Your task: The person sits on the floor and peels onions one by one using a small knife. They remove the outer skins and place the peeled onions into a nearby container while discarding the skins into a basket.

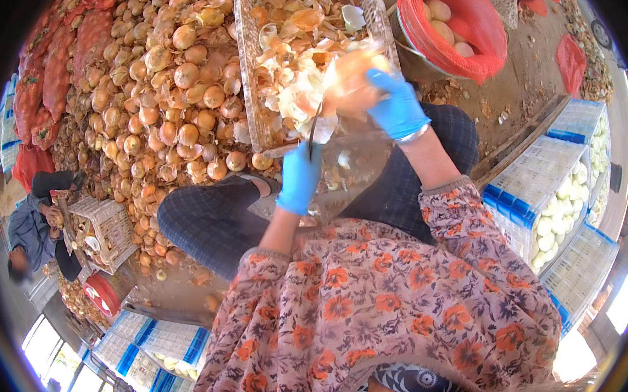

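Observation:
My left hand (300,174), in a blue glove, grips a knife (314,127) whose dark blade points up over the near end of a plastic crate (244,72). My right hand (397,104), gloved in blue too, is at the crate's right side beside a blurred onion-coloured mass (353,82); whether this is an onion or loose skins cannot be told, but the fingers appear closed on it. Dry onion skins (292,85) fill much of the crate. A pale piece of onion skin (323,129) hangs just right of the blade.
Unpeeled onions (185,75) lie heaped on the left. A red mesh bag (484,43) lines a bucket of peeled onions at upper right. Crates of peeled onions (552,226) stand right. A co-worker (33,232) sits far left beside another crate (111,233).

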{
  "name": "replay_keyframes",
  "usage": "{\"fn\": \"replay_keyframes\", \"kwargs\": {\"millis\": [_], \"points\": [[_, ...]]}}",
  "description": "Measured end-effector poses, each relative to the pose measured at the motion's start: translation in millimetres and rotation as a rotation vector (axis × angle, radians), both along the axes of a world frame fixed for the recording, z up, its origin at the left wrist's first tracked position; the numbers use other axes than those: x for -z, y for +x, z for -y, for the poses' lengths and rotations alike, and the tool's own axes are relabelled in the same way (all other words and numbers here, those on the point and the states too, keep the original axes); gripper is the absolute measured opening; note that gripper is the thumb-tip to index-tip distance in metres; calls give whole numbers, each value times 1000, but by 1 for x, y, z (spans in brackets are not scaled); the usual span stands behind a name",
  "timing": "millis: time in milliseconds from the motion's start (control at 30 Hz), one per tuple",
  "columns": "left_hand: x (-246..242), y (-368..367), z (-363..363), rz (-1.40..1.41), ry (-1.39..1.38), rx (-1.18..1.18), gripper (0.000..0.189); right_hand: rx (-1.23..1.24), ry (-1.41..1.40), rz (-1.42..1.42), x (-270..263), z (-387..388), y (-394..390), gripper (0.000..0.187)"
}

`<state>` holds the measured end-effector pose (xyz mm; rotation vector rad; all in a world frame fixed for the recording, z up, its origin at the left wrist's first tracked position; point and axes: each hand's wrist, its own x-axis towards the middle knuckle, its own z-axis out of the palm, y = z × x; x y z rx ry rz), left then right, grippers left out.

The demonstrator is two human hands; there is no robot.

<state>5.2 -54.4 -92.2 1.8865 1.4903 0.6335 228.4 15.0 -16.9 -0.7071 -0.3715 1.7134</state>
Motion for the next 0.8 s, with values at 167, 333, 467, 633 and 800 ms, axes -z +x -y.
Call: {"fn": "replay_keyframes", "kwargs": {"millis": [167,333,467,633,800], "points": [[-9,-18,-7,309,-324,-307,18,105,-107,-112,-7,-9,14,46],[-85,17,-62,616,-293,-235,20,-140,-140,115,-9,-9,-7,61],[-82,31,-61,762,-528,-344,21,-150,-51,308,-8,-5,-16,88],[-67,41,-53,868,-616,-376,19,-116,46,539,-1,-2,-16,88],[-66,30,-57,836,-630,-299,23,-156,154,620,-3,0,-15,92]]}}
